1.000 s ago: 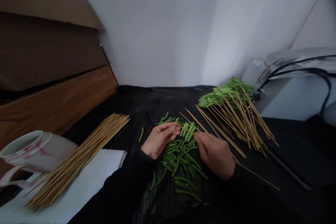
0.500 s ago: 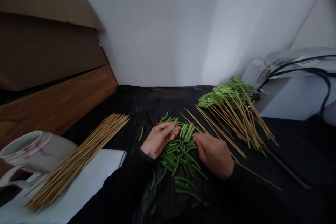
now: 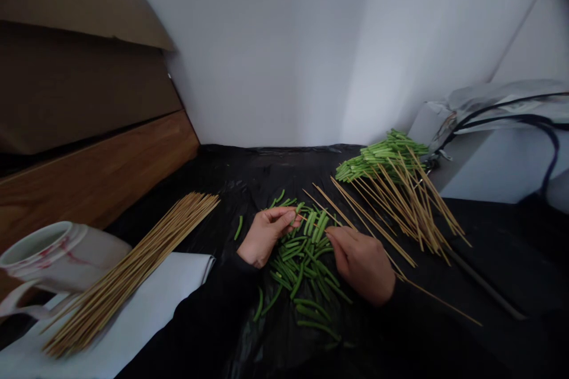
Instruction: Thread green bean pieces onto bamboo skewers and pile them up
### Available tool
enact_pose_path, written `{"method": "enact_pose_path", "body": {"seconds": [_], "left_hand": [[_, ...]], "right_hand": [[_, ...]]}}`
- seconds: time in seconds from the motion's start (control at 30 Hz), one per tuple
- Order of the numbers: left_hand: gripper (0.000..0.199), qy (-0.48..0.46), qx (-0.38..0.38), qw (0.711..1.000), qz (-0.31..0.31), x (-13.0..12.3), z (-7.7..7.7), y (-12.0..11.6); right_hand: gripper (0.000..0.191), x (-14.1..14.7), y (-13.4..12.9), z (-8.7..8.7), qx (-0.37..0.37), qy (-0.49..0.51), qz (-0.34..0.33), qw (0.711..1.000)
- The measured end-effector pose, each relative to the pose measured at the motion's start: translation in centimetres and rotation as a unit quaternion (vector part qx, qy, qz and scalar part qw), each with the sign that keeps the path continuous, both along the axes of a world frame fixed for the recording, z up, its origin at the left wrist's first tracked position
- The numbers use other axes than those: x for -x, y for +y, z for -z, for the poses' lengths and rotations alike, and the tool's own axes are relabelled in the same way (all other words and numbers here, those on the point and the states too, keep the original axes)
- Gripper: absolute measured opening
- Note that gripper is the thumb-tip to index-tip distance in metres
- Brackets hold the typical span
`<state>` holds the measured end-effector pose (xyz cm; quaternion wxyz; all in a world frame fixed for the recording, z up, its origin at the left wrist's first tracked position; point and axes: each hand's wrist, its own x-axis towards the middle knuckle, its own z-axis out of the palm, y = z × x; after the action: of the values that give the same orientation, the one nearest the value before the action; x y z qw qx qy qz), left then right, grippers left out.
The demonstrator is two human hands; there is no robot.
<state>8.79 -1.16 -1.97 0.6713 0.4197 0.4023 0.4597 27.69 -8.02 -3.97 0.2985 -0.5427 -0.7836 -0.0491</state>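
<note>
My right hand (image 3: 367,263) is closed around a thin bamboo skewer (image 3: 438,297), whose long end sticks out behind it to the lower right. Several short green bean pieces (image 3: 316,226) sit side by side across the skewer, between my two hands. At the skewer's left end, my left hand (image 3: 265,235) pinches one more green bean piece (image 3: 299,207) between thumb and fingers. Whether the tip is through that piece is hidden by the fingers. Below both hands lies a loose pile of green bean pieces (image 3: 300,269) on black plastic sheeting (image 3: 267,166).
Filled skewers (image 3: 382,157) are stacked at the back right, their bare sticks (image 3: 409,207) fanning forward. To the left, a bundle of skewers (image 3: 133,272) rests on white paper (image 3: 171,284) beside a mug (image 3: 84,254). A cardboard box (image 3: 84,83) stands behind; black cables (image 3: 511,119) run at right.
The bean piece in my left hand has turned from upright to more end-on against the skewer tip. My right hand and the skewer have shifted very slightly.
</note>
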Motion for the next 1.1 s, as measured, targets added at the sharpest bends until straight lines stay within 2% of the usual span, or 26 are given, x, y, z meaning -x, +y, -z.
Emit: {"method": "enact_pose_path", "body": {"seconds": [0.23, 0.8, 1.1], "left_hand": [[0.03, 0.016, -0.015, 1.0, 0.015, 0.15, 0.45, 0.08], [0.025, 0.057, -0.041, 0.996, 0.052, 0.18, 0.43, 0.07], [0.025, -0.002, 0.02, 0.998, 0.064, 0.12, 0.17, 0.04]], "right_hand": [[0.024, 0.07, 0.01, -0.05, 0.007, 0.013, -0.007, 1.0], [0.027, 0.29, -0.05, 0.13, 0.02, 0.028, -0.009, 0.999], [0.027, 0.25, -0.02, 0.26, 0.006, 0.047, -0.019, 0.999]]}}
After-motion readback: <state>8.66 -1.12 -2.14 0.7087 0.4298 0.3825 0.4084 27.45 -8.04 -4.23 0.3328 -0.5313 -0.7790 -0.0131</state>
